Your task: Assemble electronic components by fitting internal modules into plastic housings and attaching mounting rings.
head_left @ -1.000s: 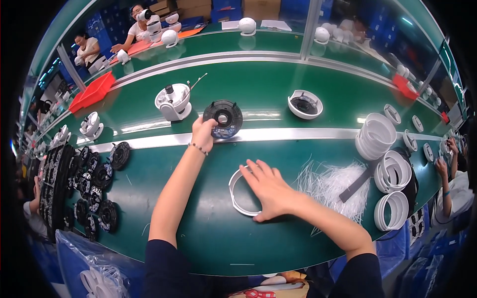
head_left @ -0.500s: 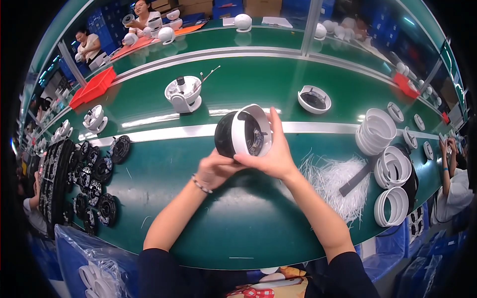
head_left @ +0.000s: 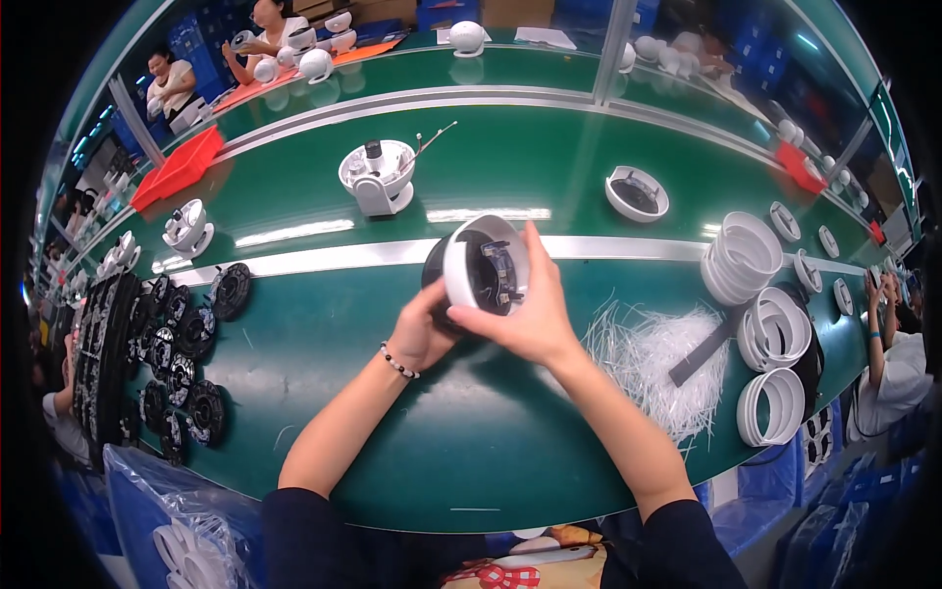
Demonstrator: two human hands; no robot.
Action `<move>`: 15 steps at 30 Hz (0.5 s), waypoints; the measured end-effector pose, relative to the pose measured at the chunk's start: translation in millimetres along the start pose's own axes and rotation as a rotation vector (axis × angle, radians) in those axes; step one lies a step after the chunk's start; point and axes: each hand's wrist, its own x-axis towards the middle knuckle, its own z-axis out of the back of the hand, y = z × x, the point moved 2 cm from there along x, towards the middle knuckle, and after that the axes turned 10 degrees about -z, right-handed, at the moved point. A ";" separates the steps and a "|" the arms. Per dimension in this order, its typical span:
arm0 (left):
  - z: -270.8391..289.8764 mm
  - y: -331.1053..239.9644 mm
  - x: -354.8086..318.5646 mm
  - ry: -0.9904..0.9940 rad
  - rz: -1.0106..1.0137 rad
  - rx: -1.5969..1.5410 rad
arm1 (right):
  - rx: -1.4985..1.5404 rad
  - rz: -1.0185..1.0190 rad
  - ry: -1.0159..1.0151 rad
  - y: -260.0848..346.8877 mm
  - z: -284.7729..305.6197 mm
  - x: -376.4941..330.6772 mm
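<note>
Above the middle of the bench I hold a white ring-shaped housing [head_left: 458, 276] with a black dome on its left side and a circuit board inside. My left hand [head_left: 424, 329] has its fingers around the black side, partly hidden behind the part. Around the right side of the white rim my right hand [head_left: 535, 314] is closed, thumb at the lower front edge and fingers up the far side. The housing is tilted, its open inside turned partly toward me. Beyond it, a half-built white camera body [head_left: 378, 177] with loose wires stands on the green belt.
Black round parts with circuit boards [head_left: 204, 332] lie at the left, beside a black stack. At the right are white strips [head_left: 653, 373], a grey bar [head_left: 702, 358] and stacked white rings [head_left: 741, 260]. Another white ring [head_left: 637, 193] lies on the belt. Co-workers sit around.
The held housing has turned, showing more of its inside and circuit board and less of the black dome. The camera body and the white ring on the belt have shifted right.
</note>
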 end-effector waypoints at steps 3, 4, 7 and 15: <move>-6.1 -10.4 -0.2 0.066 0.001 -0.348 | -0.075 0.057 -0.030 7.6 -8.9 -6.5; -7.9 -14.4 0.0 0.141 0.036 -0.418 | -0.100 0.074 -0.044 10.4 -10.6 -7.4; 13.2 -14.8 0.7 -0.030 0.019 -0.320 | -0.294 0.056 0.125 21.4 -21.3 -11.3; 20.7 -21.5 -7.1 -0.050 0.144 -0.333 | -0.361 0.385 0.409 30.4 -13.2 6.8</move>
